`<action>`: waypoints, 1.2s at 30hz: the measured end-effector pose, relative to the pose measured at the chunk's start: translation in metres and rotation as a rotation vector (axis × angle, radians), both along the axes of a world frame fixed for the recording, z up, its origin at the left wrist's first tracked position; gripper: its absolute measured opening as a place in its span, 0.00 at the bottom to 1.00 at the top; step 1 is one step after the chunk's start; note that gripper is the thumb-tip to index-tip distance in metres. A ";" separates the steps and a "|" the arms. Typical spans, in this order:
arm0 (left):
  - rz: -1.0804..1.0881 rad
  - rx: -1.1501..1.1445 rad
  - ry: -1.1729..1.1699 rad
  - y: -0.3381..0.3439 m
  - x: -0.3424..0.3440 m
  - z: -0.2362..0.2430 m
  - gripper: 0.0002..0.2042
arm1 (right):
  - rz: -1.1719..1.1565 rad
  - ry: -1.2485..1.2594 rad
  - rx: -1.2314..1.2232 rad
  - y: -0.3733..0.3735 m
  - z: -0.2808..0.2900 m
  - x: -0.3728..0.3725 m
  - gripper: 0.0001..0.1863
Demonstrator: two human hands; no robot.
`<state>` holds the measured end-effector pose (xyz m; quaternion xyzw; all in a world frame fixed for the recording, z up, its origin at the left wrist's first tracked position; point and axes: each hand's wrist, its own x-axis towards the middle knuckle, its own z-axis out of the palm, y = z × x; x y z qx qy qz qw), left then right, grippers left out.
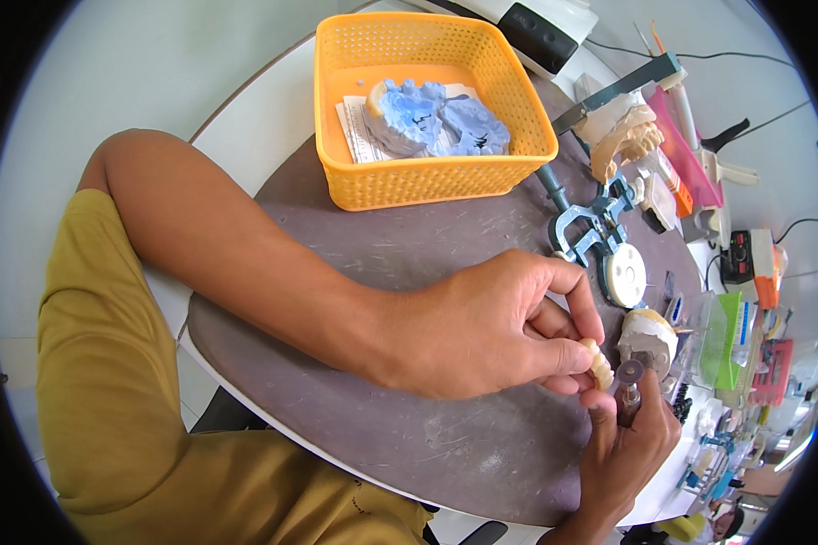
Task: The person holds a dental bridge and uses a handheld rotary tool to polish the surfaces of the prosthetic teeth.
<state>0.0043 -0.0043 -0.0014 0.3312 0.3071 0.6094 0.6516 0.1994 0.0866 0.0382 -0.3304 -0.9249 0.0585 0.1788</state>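
The person's left arm (264, 250) is bending sharply at the elbow (123, 156), its bare forearm slanting down to the right into a nearly straight wrist (382, 336). The left grip (482, 331) is lying with its back toward the viewer, its index finger (574, 289) arching while the thumb (554, 357) is pressing forward in a firm pinch. The right grip (627, 450) is rising from the lower edge, thumb (600, 413) and index finger (652, 395) pointing upward and holding tight, with the thumb tip sitting just beside the left fingertips.
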 end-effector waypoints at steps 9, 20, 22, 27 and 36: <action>0.070 -0.032 -0.190 0.003 0.005 -0.001 0.07 | -0.011 0.022 -0.011 0.002 0.001 0.002 0.30; 0.016 -0.054 -0.182 0.002 0.000 0.004 0.09 | -0.003 0.103 -0.023 -0.001 0.000 0.001 0.28; 0.007 -0.038 -0.149 0.003 0.000 0.002 0.09 | 0.008 0.087 -0.014 -0.001 0.003 0.002 0.27; -0.098 -0.042 -0.028 -0.001 -0.006 0.006 0.11 | 0.042 0.095 -0.010 0.000 0.002 0.001 0.26; -0.068 -0.070 0.009 -0.002 -0.002 0.010 0.12 | 0.048 0.080 -0.017 0.001 0.002 0.000 0.26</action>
